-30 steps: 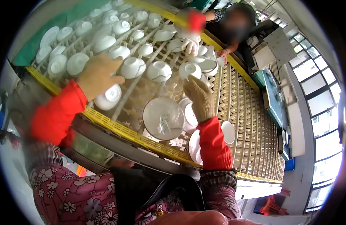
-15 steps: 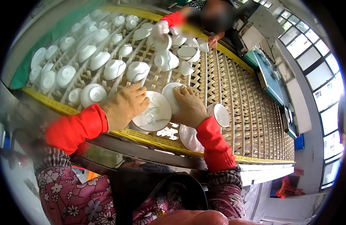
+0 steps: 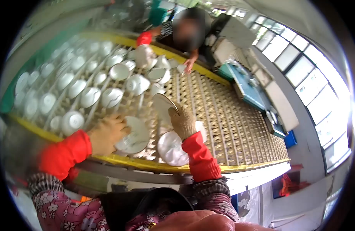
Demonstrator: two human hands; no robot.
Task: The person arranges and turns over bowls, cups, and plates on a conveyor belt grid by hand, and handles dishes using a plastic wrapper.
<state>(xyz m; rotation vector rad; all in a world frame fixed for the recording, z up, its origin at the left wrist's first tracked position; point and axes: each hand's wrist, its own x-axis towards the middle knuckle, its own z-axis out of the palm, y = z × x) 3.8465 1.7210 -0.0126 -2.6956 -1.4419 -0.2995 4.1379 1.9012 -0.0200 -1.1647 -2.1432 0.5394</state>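
My left hand [image 3: 109,133], in a tan knitted glove, has its fingers curled at the left rim of a white bowl [image 3: 135,136]; its thumb is hidden. The bowl's patterned inside faces me. With my right hand [image 3: 183,122], also gloved, I grip a white dish with a dark rim [image 3: 162,106], which is tipped almost on edge. Just below that hand lies another white bowl [image 3: 172,149], and part of a further bowl [image 3: 201,131] shows behind my wrist. All are over the pegged conveyor [image 3: 235,134].
Many white bowls [image 3: 90,97] lie in rows at the left. Across the conveyor, a person's gloved hand [image 3: 145,56] and bare hand [image 3: 190,63] are among stacked bowls [image 3: 137,84]. Yellow edging [image 3: 139,163] runs along my side. A blue-green belt [image 3: 245,86] stands at the back right.
My right hand has lifted the dish and tilted it on edge. My left hand stays at the bowl. The view has shifted, and the other person's hands remain among the stacked bowls.
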